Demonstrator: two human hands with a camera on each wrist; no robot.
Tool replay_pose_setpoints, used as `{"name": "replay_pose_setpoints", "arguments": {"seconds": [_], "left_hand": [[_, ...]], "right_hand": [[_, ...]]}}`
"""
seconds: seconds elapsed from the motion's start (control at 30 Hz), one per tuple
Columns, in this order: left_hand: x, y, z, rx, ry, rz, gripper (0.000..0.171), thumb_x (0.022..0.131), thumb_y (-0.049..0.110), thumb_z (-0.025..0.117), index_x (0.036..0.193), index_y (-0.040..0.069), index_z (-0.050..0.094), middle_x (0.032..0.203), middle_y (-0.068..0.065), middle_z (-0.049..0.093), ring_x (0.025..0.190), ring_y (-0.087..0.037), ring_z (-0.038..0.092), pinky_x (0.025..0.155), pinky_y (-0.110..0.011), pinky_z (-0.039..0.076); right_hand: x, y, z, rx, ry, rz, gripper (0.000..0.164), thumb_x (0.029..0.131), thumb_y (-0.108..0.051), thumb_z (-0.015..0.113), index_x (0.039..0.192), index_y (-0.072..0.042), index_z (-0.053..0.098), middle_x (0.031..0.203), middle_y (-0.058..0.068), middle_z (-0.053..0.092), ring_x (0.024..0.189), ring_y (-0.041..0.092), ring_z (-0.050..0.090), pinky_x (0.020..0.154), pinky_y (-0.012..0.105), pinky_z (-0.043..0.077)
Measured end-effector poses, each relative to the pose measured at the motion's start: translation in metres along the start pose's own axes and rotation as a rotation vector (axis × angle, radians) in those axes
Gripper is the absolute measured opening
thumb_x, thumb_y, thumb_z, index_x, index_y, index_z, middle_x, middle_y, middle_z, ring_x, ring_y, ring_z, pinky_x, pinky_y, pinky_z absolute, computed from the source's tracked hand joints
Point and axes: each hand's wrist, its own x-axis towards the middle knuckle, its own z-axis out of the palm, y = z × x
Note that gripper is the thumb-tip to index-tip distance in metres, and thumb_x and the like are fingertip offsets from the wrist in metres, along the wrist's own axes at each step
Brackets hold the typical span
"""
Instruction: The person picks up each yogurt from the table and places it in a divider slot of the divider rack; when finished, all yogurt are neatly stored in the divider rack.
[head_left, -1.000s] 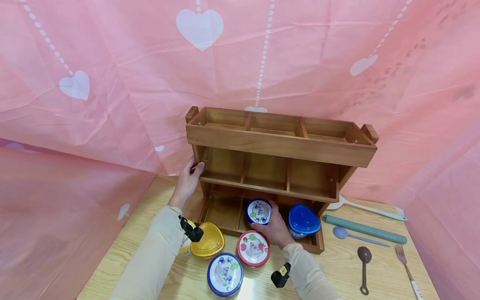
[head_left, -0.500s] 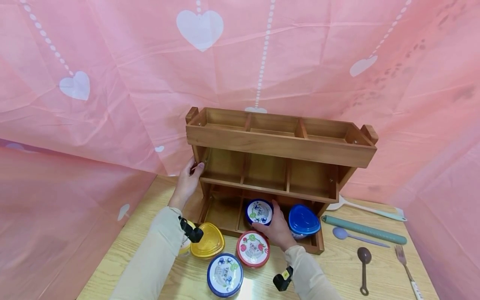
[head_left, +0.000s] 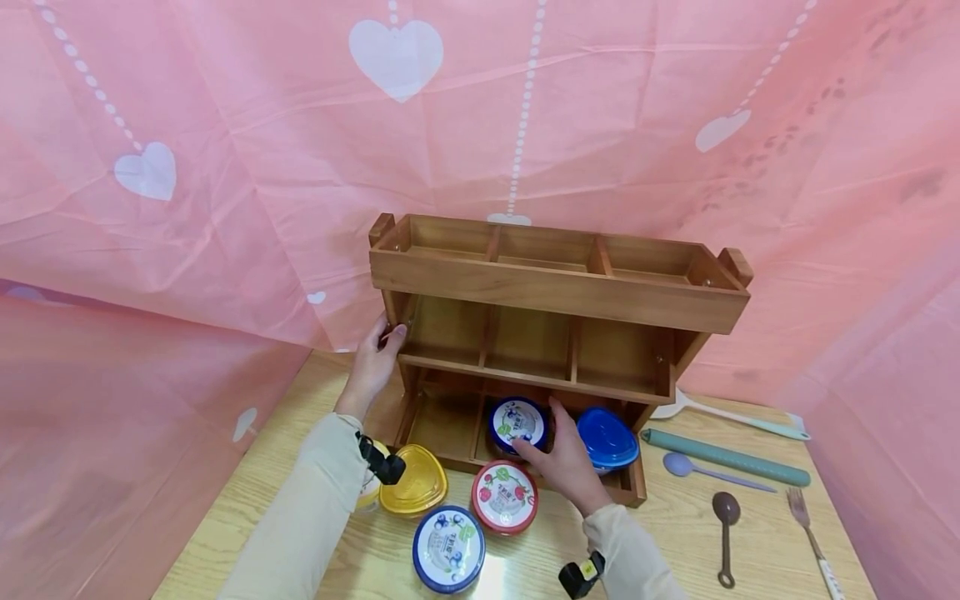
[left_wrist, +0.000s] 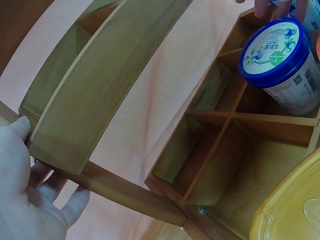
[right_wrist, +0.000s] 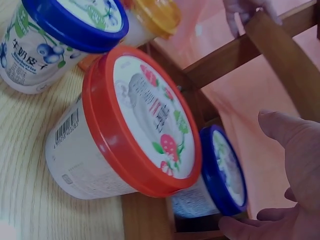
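My left hand (head_left: 373,360) grips the left side of a tiered wooden storage rack (head_left: 555,292), fingers around its side arm. In the lower tier's middle compartment sits a blue-lidded tub (head_left: 517,423) with blueberries on its lid. My right hand (head_left: 567,458) is spread beside that tub, thumb near the lid's front edge; in the right wrist view its fingertips are close to the tub. Right of this hand, a tub with a plain blue lid (head_left: 607,439) stands in the right compartment. A red-lidded tub (head_left: 505,497) stands just in front of the rack.
Another blue-lidded tub (head_left: 448,549) and a yellow-lidded tub (head_left: 414,480) stand on the wooden table (head_left: 247,508). On the right lie a teal rod (head_left: 727,458), a purple spoon (head_left: 682,465), a brown spoon (head_left: 726,508), a fork (head_left: 804,521) and a white-headed utensil (head_left: 675,406).
My right hand has let go of the blueberry tub and drawn slightly right and back, its fingers wider apart. The tub stays in the middle compartment; my left hand keeps its hold.
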Motion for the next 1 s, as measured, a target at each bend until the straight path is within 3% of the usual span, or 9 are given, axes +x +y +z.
{"name": "replay_pose_setpoints", "arguments": {"seconds": [0.17,0.43,0.63,1.0], "left_hand": [[0.000,0.000,0.000,0.018,0.009,-0.009,0.054,0.106,0.028,0.045,0.156,0.017,0.029,0.154,-0.017,0.038,0.141,-0.033,0.039,0.117,-0.047,0.034],[-0.001,0.000,0.000,0.032,0.006,-0.015,0.055,0.106,0.033,0.044,0.157,0.021,0.028,0.157,-0.013,0.036,0.143,-0.032,0.037,0.117,-0.047,0.033],[-0.001,0.000,0.000,0.024,0.002,-0.015,0.055,0.106,0.033,0.045,0.157,0.022,0.028,0.157,-0.013,0.035,0.143,-0.031,0.037,0.117,-0.047,0.033],[-0.002,0.001,0.000,0.028,0.010,-0.012,0.054,0.106,0.031,0.045,0.156,0.020,0.030,0.156,-0.013,0.037,0.142,-0.031,0.038,0.117,-0.045,0.034]], "right_hand": [[-0.011,-0.003,-0.007,0.035,-0.014,-0.036,0.098,0.086,-0.041,0.075,0.158,-0.012,0.014,0.160,0.020,0.023,0.141,0.045,0.035,0.106,0.055,0.043],[-0.026,-0.010,-0.015,0.010,-0.035,-0.064,0.100,0.084,-0.046,0.075,0.158,-0.012,0.016,0.160,0.018,0.025,0.143,0.044,0.032,0.106,0.053,0.043],[-0.036,-0.011,-0.013,0.016,-0.025,-0.104,0.096,0.084,-0.037,0.078,0.157,-0.011,0.020,0.158,0.019,0.029,0.142,0.042,0.036,0.105,0.052,0.044],[-0.057,-0.007,-0.004,0.036,-0.050,-0.045,0.099,0.081,-0.033,0.082,0.157,-0.013,0.021,0.159,0.017,0.029,0.142,0.044,0.035,0.103,0.056,0.046]]}}
